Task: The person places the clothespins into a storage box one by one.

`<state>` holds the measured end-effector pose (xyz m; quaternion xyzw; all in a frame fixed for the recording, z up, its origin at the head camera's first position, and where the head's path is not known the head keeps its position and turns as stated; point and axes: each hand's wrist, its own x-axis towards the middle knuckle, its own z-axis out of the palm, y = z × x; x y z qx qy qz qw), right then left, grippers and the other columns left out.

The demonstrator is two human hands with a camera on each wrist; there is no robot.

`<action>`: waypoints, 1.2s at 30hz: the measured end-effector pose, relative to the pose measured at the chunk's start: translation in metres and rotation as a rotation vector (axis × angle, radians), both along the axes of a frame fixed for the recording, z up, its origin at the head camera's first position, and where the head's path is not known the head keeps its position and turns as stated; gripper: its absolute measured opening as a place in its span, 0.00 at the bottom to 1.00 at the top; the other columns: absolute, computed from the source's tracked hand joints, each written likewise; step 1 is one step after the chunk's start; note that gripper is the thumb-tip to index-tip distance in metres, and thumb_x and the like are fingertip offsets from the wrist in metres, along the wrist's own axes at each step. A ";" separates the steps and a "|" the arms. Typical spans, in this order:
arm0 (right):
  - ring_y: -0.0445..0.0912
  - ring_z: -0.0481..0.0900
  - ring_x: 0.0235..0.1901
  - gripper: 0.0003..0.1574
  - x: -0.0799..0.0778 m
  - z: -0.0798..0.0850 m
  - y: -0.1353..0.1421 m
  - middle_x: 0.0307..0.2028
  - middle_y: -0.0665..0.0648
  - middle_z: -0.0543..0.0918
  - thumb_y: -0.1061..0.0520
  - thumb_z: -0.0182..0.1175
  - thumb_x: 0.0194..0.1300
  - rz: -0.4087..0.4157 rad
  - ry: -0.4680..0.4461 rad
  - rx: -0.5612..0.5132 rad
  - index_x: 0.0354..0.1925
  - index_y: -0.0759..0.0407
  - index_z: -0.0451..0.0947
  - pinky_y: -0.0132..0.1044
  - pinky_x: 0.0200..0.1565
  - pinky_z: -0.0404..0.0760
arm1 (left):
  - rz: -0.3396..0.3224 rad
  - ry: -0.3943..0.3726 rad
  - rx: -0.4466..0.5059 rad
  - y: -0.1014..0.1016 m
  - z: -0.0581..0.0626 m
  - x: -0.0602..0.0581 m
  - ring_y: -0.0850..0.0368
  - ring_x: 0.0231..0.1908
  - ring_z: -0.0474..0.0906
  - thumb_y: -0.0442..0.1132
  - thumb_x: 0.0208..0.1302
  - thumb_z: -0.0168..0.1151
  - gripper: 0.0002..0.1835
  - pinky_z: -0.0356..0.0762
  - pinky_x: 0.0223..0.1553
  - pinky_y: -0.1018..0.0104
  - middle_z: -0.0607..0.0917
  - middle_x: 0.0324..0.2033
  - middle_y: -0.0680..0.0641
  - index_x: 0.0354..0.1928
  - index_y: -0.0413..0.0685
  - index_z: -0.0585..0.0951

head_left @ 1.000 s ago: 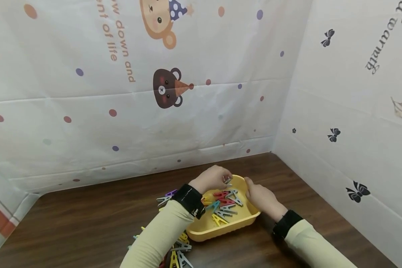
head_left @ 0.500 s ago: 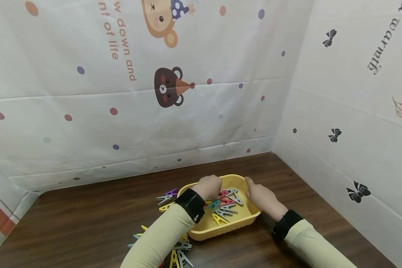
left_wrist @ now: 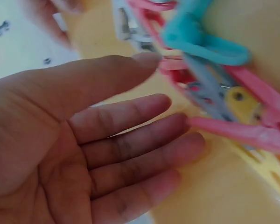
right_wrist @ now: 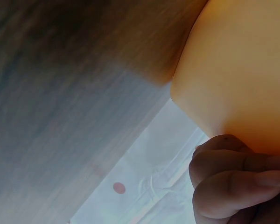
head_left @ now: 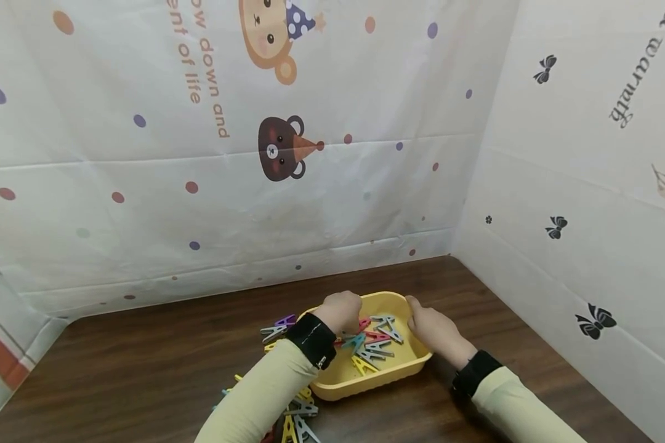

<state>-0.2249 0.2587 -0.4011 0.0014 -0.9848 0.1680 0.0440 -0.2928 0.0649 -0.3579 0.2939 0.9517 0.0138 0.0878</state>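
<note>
Dipping lower than earlier, the left hand (head_left: 340, 311) extends empty fingers (left_wrist: 133, 139) beside clothespins (left_wrist: 181, 35); the right hand (head_left: 436, 331) grips the tray (head_left: 371, 383).

The head view looks forward and down from above the table (head_left: 144, 369), far enough off to include 2 patterned walls (head_left: 144, 221). The left wrist view looks closely along the left hand (left_wrist: 67, 149) at clothespins (left_wrist: 183, 35) inside the yellow tub (head_left: 366, 386), which the head view also shows. The right wrist view faces the tub's side closely, past the right hand (right_wrist: 238, 179). All 3 views share the tub and patterned walls.
</note>
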 end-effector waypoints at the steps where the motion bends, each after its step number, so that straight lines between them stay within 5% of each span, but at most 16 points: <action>1: 0.42 0.61 0.14 0.32 0.000 0.000 0.000 0.15 0.51 0.67 0.63 0.48 0.73 -0.001 -0.004 0.001 0.71 0.73 0.61 0.32 0.20 0.57 | -0.003 -0.006 0.042 -0.001 0.005 0.001 0.59 0.23 0.68 0.40 0.63 0.70 0.12 0.66 0.24 0.68 0.75 0.24 0.52 0.24 0.46 0.79; 5: 0.42 0.62 0.14 0.32 0.000 -0.001 0.000 0.15 0.51 0.67 0.63 0.48 0.73 -0.001 -0.008 0.009 0.71 0.74 0.61 0.32 0.20 0.58 | -0.081 -0.024 0.246 -0.006 0.036 0.007 0.58 0.35 0.82 0.45 0.68 0.67 0.10 0.79 0.36 0.66 0.89 0.37 0.50 0.40 0.45 0.88; 9: 0.43 0.64 0.15 0.32 -0.001 0.001 -0.001 0.16 0.52 0.69 0.62 0.49 0.74 -0.004 -0.014 0.016 0.71 0.74 0.61 0.32 0.20 0.60 | -0.207 -0.014 0.425 -0.017 0.077 0.023 0.53 0.47 0.86 0.44 0.73 0.62 0.13 0.83 0.51 0.59 0.91 0.47 0.47 0.51 0.46 0.87; 12: 0.43 0.66 0.15 0.32 -0.001 0.004 -0.003 0.17 0.53 0.70 0.62 0.48 0.74 -0.007 -0.024 0.018 0.72 0.74 0.61 0.33 0.21 0.62 | -0.262 -0.008 0.480 -0.030 0.100 0.037 0.55 0.46 0.86 0.44 0.74 0.61 0.13 0.83 0.52 0.59 0.90 0.45 0.47 0.52 0.47 0.86; 15: 0.44 0.67 0.16 0.33 -0.001 0.005 -0.004 0.18 0.54 0.71 0.62 0.48 0.74 -0.012 -0.031 0.021 0.72 0.74 0.60 0.34 0.21 0.63 | -0.302 0.001 0.446 -0.045 0.109 0.049 0.59 0.42 0.84 0.45 0.74 0.62 0.13 0.82 0.48 0.63 0.90 0.42 0.50 0.51 0.49 0.87; 19: 0.44 0.66 0.16 0.33 0.001 0.005 -0.004 0.18 0.53 0.70 0.62 0.48 0.74 -0.014 -0.038 0.017 0.72 0.74 0.59 0.34 0.21 0.62 | -0.359 0.023 0.331 -0.065 0.100 0.058 0.58 0.42 0.84 0.46 0.73 0.62 0.13 0.82 0.45 0.65 0.90 0.43 0.50 0.52 0.50 0.87; 24: 0.44 0.66 0.16 0.33 0.002 0.005 -0.003 0.17 0.53 0.69 0.62 0.48 0.74 -0.020 -0.049 0.015 0.72 0.74 0.59 0.33 0.21 0.61 | -0.339 0.042 0.227 -0.099 0.078 0.061 0.54 0.47 0.85 0.45 0.72 0.64 0.12 0.82 0.47 0.61 0.90 0.45 0.50 0.51 0.50 0.87; 32: 0.43 0.65 0.15 0.34 0.002 0.007 -0.004 0.16 0.52 0.68 0.61 0.48 0.73 -0.032 -0.055 0.034 0.73 0.73 0.59 0.33 0.21 0.60 | -0.279 0.022 0.220 -0.152 0.053 0.059 0.59 0.36 0.82 0.41 0.68 0.67 0.08 0.81 0.39 0.66 0.89 0.40 0.48 0.45 0.48 0.88; 36: 0.44 0.65 0.15 0.33 0.004 0.007 -0.004 0.16 0.52 0.68 0.62 0.49 0.73 -0.028 -0.048 0.033 0.72 0.73 0.60 0.33 0.21 0.61 | -0.241 -0.021 0.228 -0.167 0.037 0.058 0.57 0.39 0.84 0.39 0.65 0.69 0.08 0.83 0.42 0.63 0.90 0.40 0.50 0.44 0.48 0.89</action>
